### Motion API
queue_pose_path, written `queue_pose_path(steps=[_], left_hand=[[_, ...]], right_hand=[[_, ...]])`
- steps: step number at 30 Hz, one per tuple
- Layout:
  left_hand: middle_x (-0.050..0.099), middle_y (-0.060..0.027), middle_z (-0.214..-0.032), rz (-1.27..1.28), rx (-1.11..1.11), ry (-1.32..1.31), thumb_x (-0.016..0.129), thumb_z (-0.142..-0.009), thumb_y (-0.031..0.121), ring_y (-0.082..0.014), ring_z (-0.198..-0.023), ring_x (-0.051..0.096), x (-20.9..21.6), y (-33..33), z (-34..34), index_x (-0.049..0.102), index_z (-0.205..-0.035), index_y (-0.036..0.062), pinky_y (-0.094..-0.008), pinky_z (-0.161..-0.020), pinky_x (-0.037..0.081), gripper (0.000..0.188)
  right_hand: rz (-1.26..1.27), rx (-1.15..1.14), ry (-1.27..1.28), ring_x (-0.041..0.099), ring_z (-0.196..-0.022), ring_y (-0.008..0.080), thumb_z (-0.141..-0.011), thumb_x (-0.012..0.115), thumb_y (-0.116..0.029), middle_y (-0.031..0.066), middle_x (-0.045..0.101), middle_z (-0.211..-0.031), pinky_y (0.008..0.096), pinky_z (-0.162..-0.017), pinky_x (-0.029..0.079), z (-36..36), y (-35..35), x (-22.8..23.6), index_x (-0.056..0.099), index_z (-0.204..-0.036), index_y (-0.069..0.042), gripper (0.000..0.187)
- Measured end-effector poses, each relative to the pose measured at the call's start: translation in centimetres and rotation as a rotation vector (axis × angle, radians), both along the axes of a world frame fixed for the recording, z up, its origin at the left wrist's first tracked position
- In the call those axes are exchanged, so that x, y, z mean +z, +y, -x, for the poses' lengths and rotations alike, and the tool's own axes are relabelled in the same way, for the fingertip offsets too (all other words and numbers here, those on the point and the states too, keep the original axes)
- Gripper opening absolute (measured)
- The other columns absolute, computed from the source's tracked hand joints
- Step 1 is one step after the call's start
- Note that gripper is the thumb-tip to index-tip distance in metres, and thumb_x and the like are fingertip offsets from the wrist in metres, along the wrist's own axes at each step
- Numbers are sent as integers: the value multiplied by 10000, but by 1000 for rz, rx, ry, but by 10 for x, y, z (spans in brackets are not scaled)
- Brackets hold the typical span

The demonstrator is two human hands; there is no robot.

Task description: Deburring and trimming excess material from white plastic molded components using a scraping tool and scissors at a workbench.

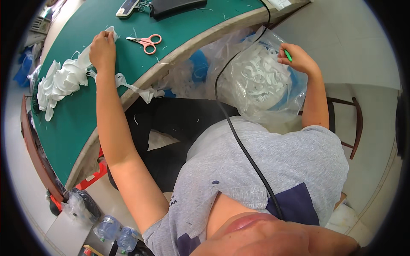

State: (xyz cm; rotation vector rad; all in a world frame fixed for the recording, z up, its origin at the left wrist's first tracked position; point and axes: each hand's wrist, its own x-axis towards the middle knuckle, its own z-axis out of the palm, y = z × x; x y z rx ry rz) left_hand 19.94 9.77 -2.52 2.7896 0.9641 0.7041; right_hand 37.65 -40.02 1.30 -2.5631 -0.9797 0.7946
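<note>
On the green table, my left hand (103, 51) pinches the end of a soft white curved piece (112, 32). It belongs to, or lies against, a heap of similar white pieces (66, 81) by my left wrist. Another white strip (141, 90) passes under my forearm and hangs over the table edge. Off to the right, my right hand (297, 58) is closed around a slim green object (288, 55); most of it is hidden in the fingers, so its kind does not show. Below that hand, a clear plastic bag (232, 85) holds many white loops and strips (262, 77).
Pink-handled scissors (149, 42) lie on the green table (128, 64), beyond them a phone (127, 8) and a black case (177, 7). A black cable (224, 109) crosses in front of my body. At the right stands a dark chair (356, 123).
</note>
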Motion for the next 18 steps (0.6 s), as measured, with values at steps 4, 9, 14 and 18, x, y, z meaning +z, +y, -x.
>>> queue_pose_path(steps=[4, 9, 14, 18], left_hand=[[662, -106, -891, 427, 0, -577, 547, -940, 299, -214, -864, 651, 2, -1, 22, 603, -943, 30, -308, -725, 495, 275], [591, -203, -1119, 1249, -361, -1242, 398, -997, 134, -266, -988, 628, 35, -57, 89, 426, -1149, -2, -359, -854, 537, 206], [547, -304, -1201, 1323, -349, -1304, 348, -1015, 140, -373, -1061, 604, 53, -114, 125, 380, -1094, 11, -428, -878, 534, 155], [599, -216, -1114, 1295, -277, -1309, 394, -1017, 185, -245, -987, 630, 45, -127, 138, 399, -1100, 32, -341, -835, 542, 174]], right_hand=[[-499, -68, -88, 591, -890, 128, -895, 535, -7, 81, 650, -956, 261, -781, 464, 19, 51, 8, 493, -889, -12, 43], [-1038, 153, 191, 584, -888, 132, -997, 455, -197, 134, 657, -1089, 272, -799, 471, 72, 161, 22, 563, -1181, 17, 302], [-1142, 355, 327, 575, -893, 111, -979, 486, -157, 116, 659, -1079, 244, -808, 473, 136, 264, 32, 560, -1189, 17, 282], [-1169, 448, 231, 578, -825, 93, -918, 601, -128, 65, 673, -1023, 233, -762, 487, 158, 296, 32, 603, -1113, -10, 227]])
